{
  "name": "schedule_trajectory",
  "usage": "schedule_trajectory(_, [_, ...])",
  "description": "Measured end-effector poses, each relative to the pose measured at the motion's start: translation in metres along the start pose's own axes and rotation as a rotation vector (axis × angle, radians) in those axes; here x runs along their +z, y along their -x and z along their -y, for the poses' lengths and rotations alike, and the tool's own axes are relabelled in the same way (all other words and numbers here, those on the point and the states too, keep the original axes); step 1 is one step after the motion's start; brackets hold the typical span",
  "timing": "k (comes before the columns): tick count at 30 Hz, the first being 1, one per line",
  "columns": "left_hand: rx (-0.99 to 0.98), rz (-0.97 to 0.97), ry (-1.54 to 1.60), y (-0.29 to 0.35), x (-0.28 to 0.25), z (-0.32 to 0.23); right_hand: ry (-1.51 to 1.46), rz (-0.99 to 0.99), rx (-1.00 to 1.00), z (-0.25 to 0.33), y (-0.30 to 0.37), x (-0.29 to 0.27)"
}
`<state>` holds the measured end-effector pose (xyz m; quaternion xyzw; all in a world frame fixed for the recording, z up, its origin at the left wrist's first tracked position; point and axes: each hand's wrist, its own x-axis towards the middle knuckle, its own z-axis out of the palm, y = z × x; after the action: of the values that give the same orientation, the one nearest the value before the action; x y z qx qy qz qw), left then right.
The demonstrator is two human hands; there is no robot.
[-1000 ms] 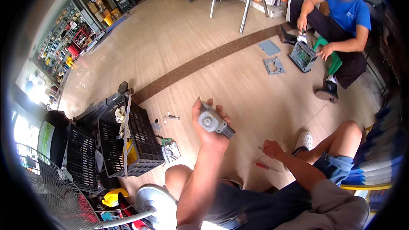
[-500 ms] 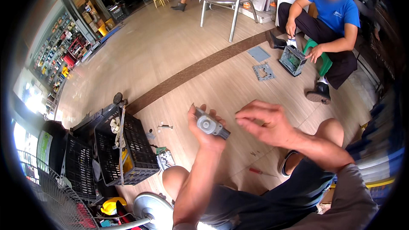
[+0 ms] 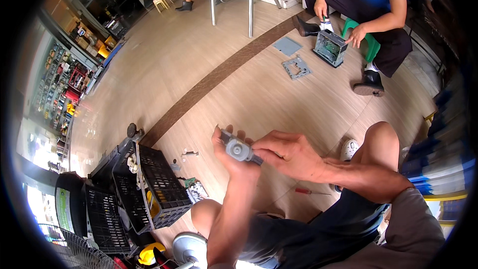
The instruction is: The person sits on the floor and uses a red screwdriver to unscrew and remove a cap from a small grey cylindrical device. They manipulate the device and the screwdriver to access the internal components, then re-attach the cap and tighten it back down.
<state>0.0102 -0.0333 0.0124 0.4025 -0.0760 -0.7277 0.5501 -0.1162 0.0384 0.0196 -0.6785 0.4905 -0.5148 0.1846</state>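
My left hand point(image 3: 240, 168) is closed around a small grey housing point(image 3: 238, 150), which has a round raised boss on its upper face and a dark end toward my right hand. The housing is held above the floor between my knees. My right hand point(image 3: 295, 157) has its thumb and fingers pinched together at the right-hand edge of the housing, touching it or very close. Whatever is between those fingertips, if anything, is too small to make out. A screwdriver with a red handle point(image 3: 302, 191) lies on the floor below my right forearm.
Black plastic crates point(image 3: 167, 182) stand at my left, near a fan point(image 3: 74, 246). Small metal parts point(image 3: 189, 153) lie beside them. Ahead on the right, a person in a blue shirt sits with an opened metal box point(image 3: 330, 49), near a flat panel point(image 3: 287, 46) and a metal frame point(image 3: 297, 67).
My right hand has come left and down, from apart to the edge of the grey housing. The left hand still holds it. The view has shifted, so the surroundings sit differently.
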Motion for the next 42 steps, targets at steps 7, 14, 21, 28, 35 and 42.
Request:
schedule_trajectory(7, [0.014,0.014,0.024,-0.005,-0.011,0.003,-0.032,0.008,-0.02,0.003,0.003,0.001])
schedule_trajectory(14, [0.121,-0.068,0.004,0.008,-0.004,-0.002,-0.032,-0.021,-0.077,0.007,0.003,0.008])
schedule_trajectory(21, [0.189,-0.109,-0.037,0.014,-0.002,-0.002,-0.052,0.053,0.028,0.008,0.004,0.006])
schedule_trajectory(28, [0.249,-0.111,-0.097,0.016,-0.001,0.003,0.008,0.095,0.07,0.009,0.005,0.0])
schedule_trajectory(35, [0.218,-0.118,-0.076,0.017,0.005,0.008,0.09,0.081,0.04,0.005,0.007,-0.004])
schedule_trajectory(42, [0.236,-0.084,-0.119,0.013,-0.005,0.005,0.252,0.194,-0.025,0.005,0.006,-0.009])
